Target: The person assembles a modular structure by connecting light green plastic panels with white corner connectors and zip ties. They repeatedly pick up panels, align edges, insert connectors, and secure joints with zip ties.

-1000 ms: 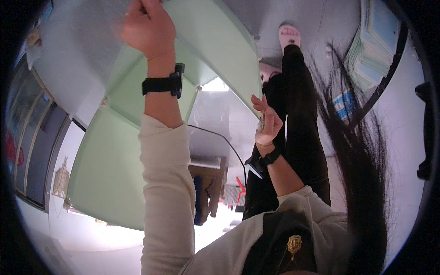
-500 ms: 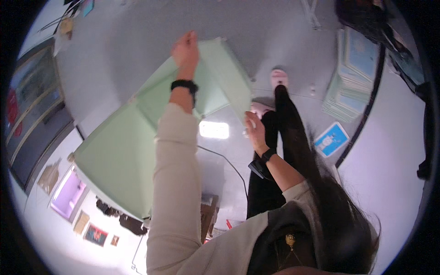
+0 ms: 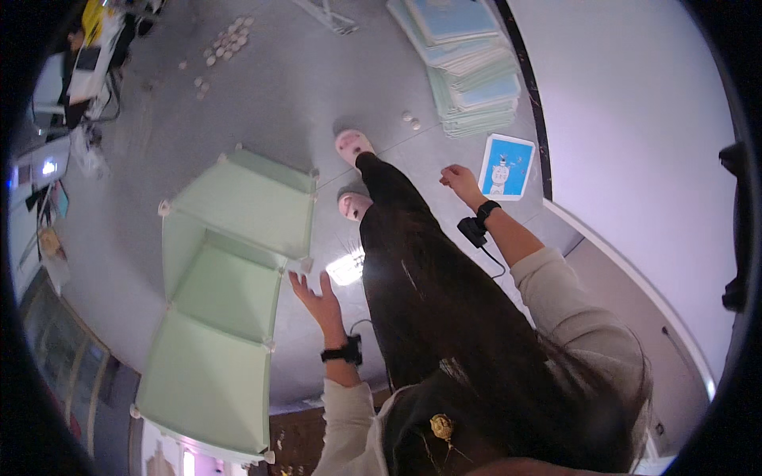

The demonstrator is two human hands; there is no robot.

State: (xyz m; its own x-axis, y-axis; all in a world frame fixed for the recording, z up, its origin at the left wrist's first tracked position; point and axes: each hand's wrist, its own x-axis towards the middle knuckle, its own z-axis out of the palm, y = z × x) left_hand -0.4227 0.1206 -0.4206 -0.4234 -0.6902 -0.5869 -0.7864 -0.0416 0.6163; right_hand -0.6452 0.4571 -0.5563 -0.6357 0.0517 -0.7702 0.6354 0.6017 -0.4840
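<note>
A pale green storage unit of panels [image 3: 210, 381], joined at the corners by white connectors [image 3: 307, 264], stands on the floor to my left. My left hand [image 3: 319, 305] is beside its right side, fingers spread and nothing in them. The fingertips are close to one corner connector; whether they touch it I cannot tell. Farther right, my right hand [image 3: 464, 184] hangs in the air with loosely bent fingers and holds nothing visible. Just beyond it lies a flat panel [image 3: 517, 168] with a blue picture and white border. Both wrists carry black bands.
Stacked pale green and blue panels [image 3: 476, 79] lie by the wall at the far right. Round white pieces [image 3: 228, 40] are scattered on the floor at the far left, with a couple more [image 3: 410, 119] near my feet. A cluttered desk [image 3: 87, 71] stands at the upper left.
Both hands have come away from the green panels. My right hand has moved right, toward the blue picture panel. The view has turned right, and the unit's upper panels now sit squared up.
</note>
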